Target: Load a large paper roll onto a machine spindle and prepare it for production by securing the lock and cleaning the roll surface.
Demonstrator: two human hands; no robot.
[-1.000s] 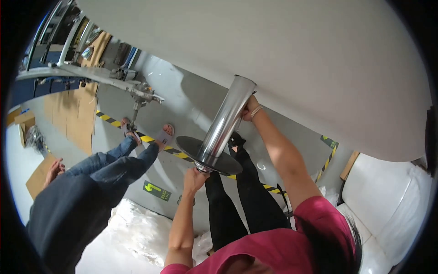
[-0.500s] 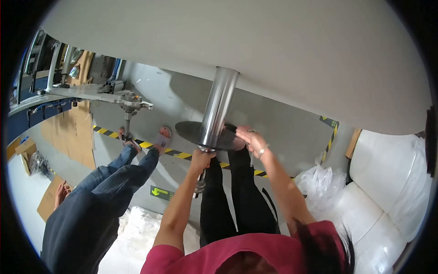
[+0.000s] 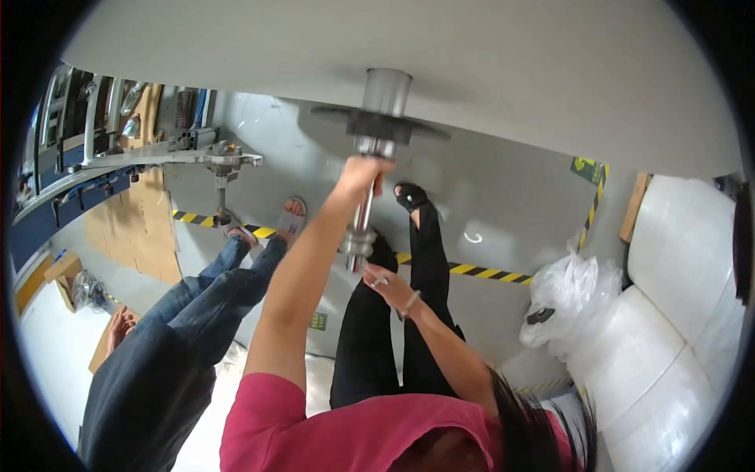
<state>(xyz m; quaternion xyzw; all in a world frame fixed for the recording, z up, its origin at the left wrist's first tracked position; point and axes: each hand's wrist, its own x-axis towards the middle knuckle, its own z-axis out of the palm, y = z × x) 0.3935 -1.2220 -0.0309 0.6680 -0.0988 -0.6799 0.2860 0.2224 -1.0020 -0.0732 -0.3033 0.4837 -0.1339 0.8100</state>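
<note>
My left hand [image 3: 365, 173] is wrapped round a metal shaft [image 3: 366, 206] just below a thin black disc [image 3: 377, 125]. Beyond the disc a smooth silvery tube [image 3: 387, 91] runs up to a big pale rounded surface [image 3: 393, 35] that fills the top of the view. A ringed metal collar [image 3: 359, 241] sits near the shaft's lower end. Close beside that end is my right hand [image 3: 385, 286], its fingers stretched toward the tip; whether they touch it I cannot tell.
At the left stands another person in jeans [image 3: 197, 322], beside a metal arm [image 3: 224, 161] on a machine frame. Yellow-black tape [image 3: 487, 273] crosses the floor. Clear plastic bags [image 3: 570, 303] and white wrapped blocks [image 3: 676, 259] lie at the right. Cardboard [image 3: 130, 236] is at the left.
The disc and shaft have moved up toward the pale surface, so less of the tube shows. My right hand has left the disc and come down to the shaft's lower end.
</note>
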